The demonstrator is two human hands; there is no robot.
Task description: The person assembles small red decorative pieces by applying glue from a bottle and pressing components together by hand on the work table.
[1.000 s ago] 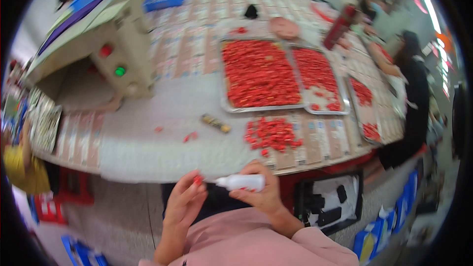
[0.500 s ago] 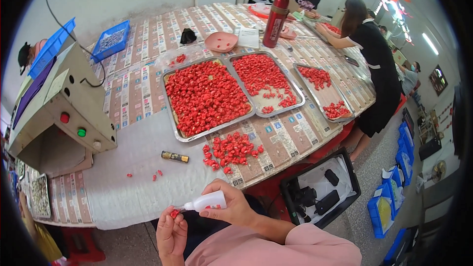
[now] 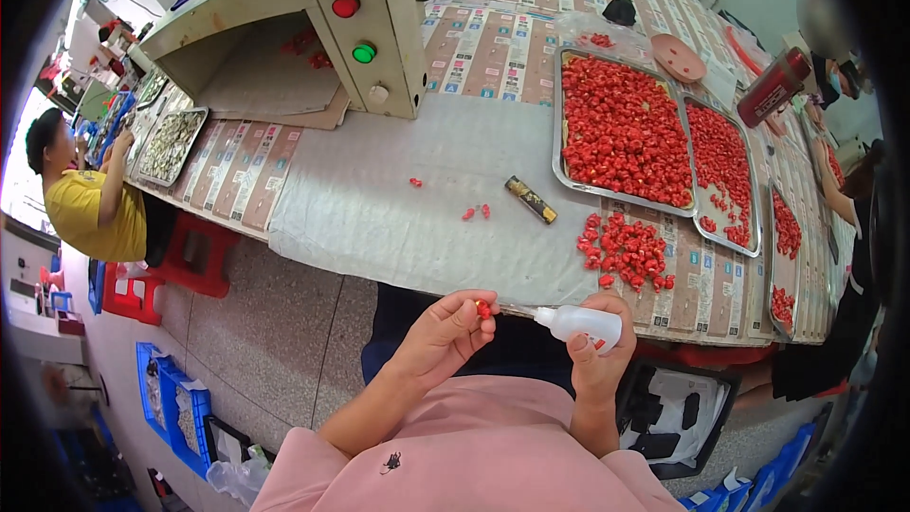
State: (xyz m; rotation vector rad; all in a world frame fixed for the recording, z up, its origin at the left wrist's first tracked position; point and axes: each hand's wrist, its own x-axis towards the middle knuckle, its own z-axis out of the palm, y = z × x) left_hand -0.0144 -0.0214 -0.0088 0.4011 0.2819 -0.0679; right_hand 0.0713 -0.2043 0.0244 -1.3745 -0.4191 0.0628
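Pinched in the fingertips of my left hand point(image 3: 441, 341) is a small red piece point(image 3: 483, 309); its exact kind is too small to tell. My right hand point(image 3: 605, 351) is closed round a white squeeze bottle point(image 3: 580, 324), whose narrow tip points left toward the red piece, with a gap between them. Beyond my hands, a loose pile of similar red pieces point(image 3: 626, 251) lies by the table's front edge. A dark, gold-patterned tube point(image 3: 531, 200) rests on the pale sheet point(image 3: 379, 180), along with a few single red pieces point(image 3: 476, 212).
A large metal tray point(image 3: 557, 114) and a narrower tray point(image 3: 755, 218) hold many red pieces. A beige machine point(image 3: 403, 66) with red and green buttons stands at left, a red flask point(image 3: 774, 87) at far right. A person in yellow point(image 3: 95, 209) sits at left; a black crate point(image 3: 725, 398) stands below.
My view has swung left, bringing the machine and the person in yellow into sight. The bottle tip, which was at the red piece, is now apart from it.
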